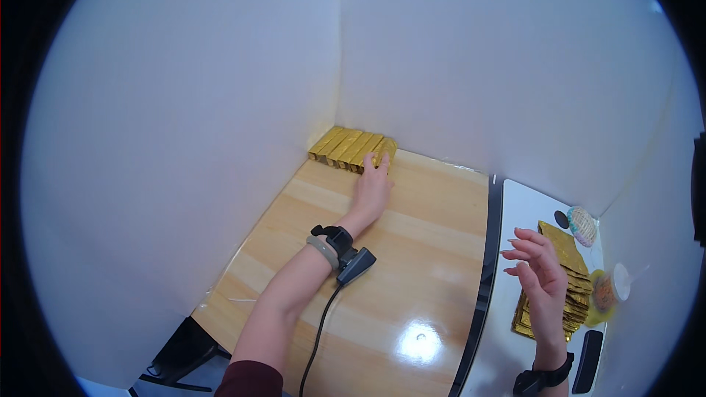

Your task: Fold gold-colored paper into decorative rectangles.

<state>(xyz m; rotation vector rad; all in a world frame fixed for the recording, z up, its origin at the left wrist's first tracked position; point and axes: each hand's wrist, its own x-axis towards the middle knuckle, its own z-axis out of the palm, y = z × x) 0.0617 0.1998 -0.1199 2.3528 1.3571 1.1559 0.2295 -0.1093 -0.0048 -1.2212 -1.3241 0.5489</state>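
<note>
"Head view, from the left: what occupies the far-left corner of the wooden table [419,250]?"

"A row of gold packets [344,145], side by side by the pale walls [191,125], which probably keep it straight. At its right end the left hand [373,190] touches the last packet [390,145], perhaps to steady it."

"Gripping it?"

"One cannot tell: the fingers are partly bent, their undersides hidden."

"And the right hand [543,279]?"

"Raised over the white surface [522,206], fingers loosely curled, thumb apart, seemingly empty. Behind it lies a stack of gold packets [577,279], presumably there for easy reach."

"What is unclear?"

"The left sleeve [250,380] is cut off below. The right hand covers part of the stack, so no count is possible. By the surface's right edge, the contents of the cup [604,295] are too small to identify."
</note>
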